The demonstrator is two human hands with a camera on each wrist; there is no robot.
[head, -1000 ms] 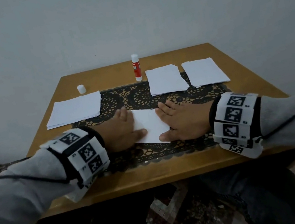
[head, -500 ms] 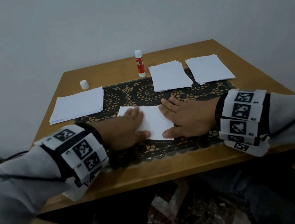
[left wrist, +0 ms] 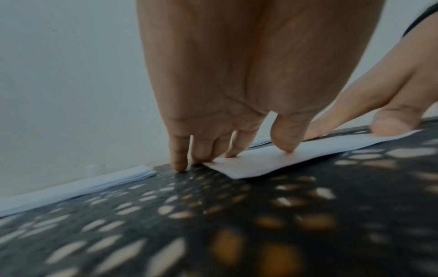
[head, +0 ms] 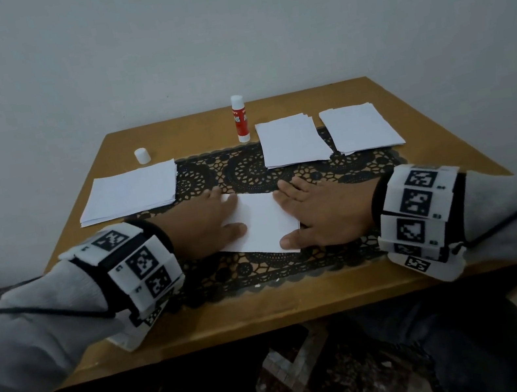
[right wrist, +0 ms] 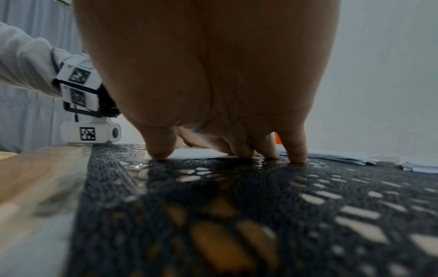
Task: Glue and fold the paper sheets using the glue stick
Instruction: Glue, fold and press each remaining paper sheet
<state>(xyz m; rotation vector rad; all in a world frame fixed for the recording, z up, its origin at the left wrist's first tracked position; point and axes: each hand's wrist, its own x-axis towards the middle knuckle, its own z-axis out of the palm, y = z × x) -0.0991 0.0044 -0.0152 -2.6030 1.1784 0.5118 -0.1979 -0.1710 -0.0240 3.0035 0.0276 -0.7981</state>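
Observation:
A folded white paper sheet (head: 262,223) lies on the black lace runner (head: 247,177) near the table's front. My left hand (head: 207,227) lies flat on its left edge, fingers straight, thumb pressing the sheet (left wrist: 260,161). On the sheet's right edge rests my right hand (head: 316,216), flat too, its thumb at the near corner. The wrist views show the fingertips (left wrist: 179,166) (right wrist: 161,151) touching paper and runner. A red and white glue stick (head: 240,118) stands upright at the back, without its cap (head: 142,155), which sits far to the left.
A stack of white sheets (head: 130,192) lies at the left. Two more stacks (head: 290,141) (head: 359,128) lie at the back right. The wooden table (head: 270,311) ends just in front of my wrists. A plain wall stands behind it.
Both hands have slid apart along the folded sheet, the left going left and the right going right, baring more paper between them. The head view has shifted slightly.

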